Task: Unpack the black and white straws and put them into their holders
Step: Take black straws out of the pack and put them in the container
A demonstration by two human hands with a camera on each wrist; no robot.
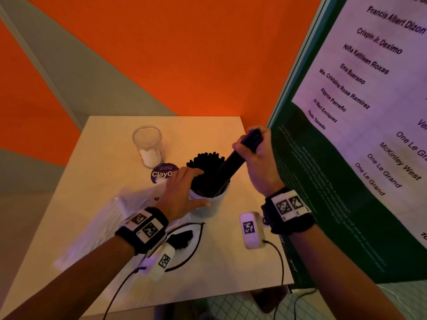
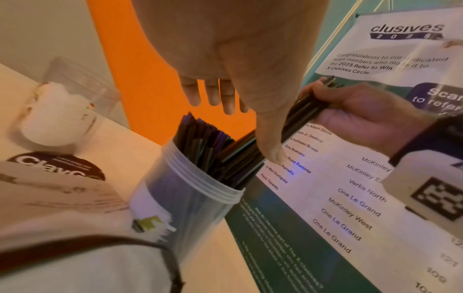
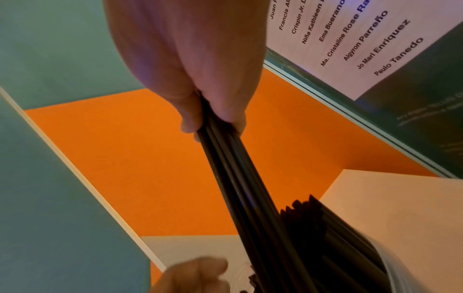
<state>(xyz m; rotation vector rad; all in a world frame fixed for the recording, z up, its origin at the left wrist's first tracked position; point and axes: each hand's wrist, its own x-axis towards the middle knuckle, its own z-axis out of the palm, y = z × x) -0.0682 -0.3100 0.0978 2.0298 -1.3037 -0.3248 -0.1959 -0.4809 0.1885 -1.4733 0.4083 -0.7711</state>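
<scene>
**Desk:** Near the table's right edge — what is in hand?

**Photographer:** A bundle of black straws [image 1: 233, 161], clamped in the fist of the right hand [image 1: 256, 155] around the upper part, the lower ends already down inside the translucent holder [image 1: 211, 202] among the black straws standing there [image 1: 203, 172]. The holder sits toward the right side of the table [image 1: 111, 139], roughly midway between its far and near edges.

**Desk:** And the other hand?

**Photographer:** The left hand [image 1: 182, 190] lies against the holder's left side, fingers straight and spread over the standing straws, thumb along the wall. It holds nothing; it steadies.

**Desk:** Which way does the bundle run?

**Photographer:** Its long axis slants: top ends up and toward the table's far right corner, bottom ends down into the holder's mouth. The straws already inside stand closer to upright.

**Desk:** How will they handle?

**Photographer:** Light, thin and smooth, by the look of them, so likely to slip and fan out if the fist loosens too early. A hold high on the bundle seems right, letting the lower ends find the gaps.

**Desk:** Anything else on the table?

**Photographer:** A clear holder [image 1: 147, 144] toward the far edge with something white in its bottom, a round dark sticker [image 1: 161, 173] just beside it, and an opened bag [image 1: 184, 241] with a few black straws at the near side.
</scene>
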